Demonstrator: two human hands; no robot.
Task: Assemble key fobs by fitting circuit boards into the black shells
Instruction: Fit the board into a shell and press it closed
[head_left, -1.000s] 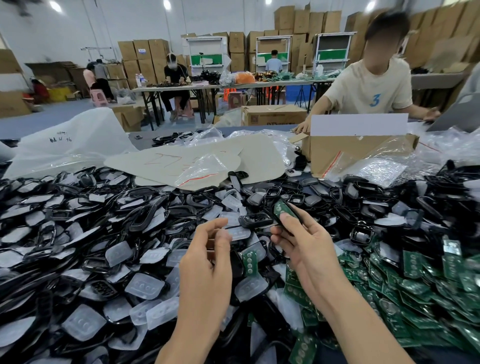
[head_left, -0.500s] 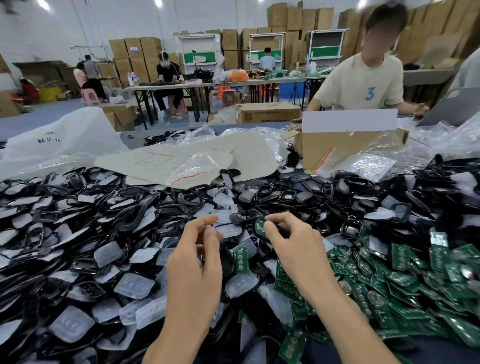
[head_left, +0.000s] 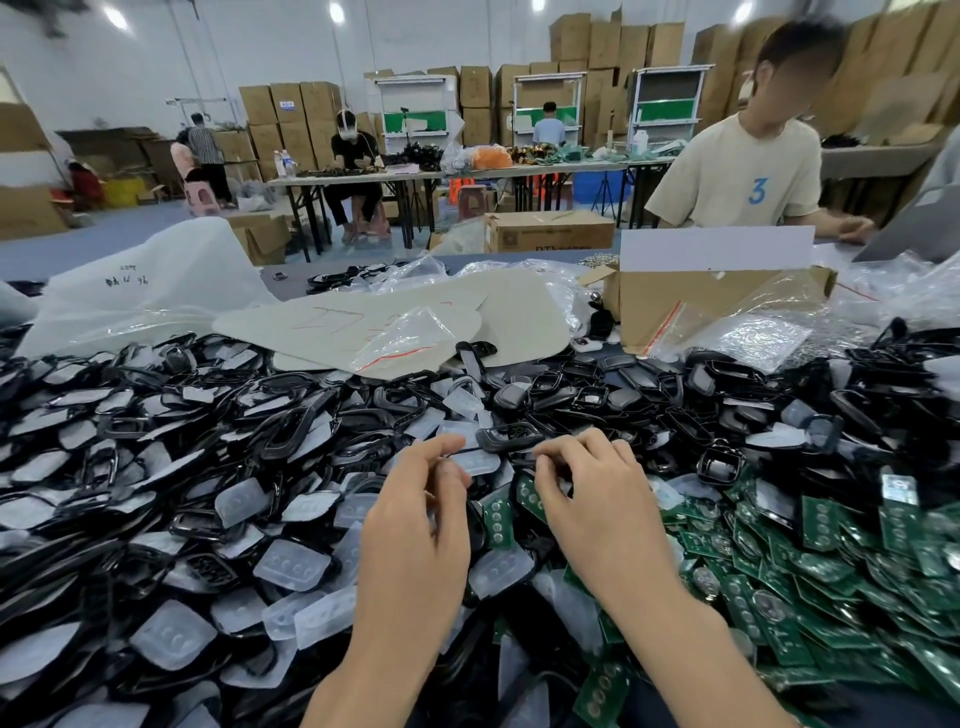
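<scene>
Head view: both hands sit low centre over the parts heap, fingers curled.
Left hand (head_left: 415, 530) has bent fingers with the thumb near the index; can't tell if it holds anything. Right hand (head_left: 597, 509) curls over a flat green circuit board (head_left: 527, 493) whose edge peeks out under the fingertips; grip unclear. Glossy black shell (head_left: 511, 436), an open oval frame, lies just above, between both sets of fingertips. Loose green boards (head_left: 831, 545) lower right, frosted button pads (head_left: 293, 564) left.

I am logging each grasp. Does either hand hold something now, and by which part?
It cannot be told. The right hand curls over a green board, the grip hidden; the left hand is curled too, with nothing plainly in it.
</scene>
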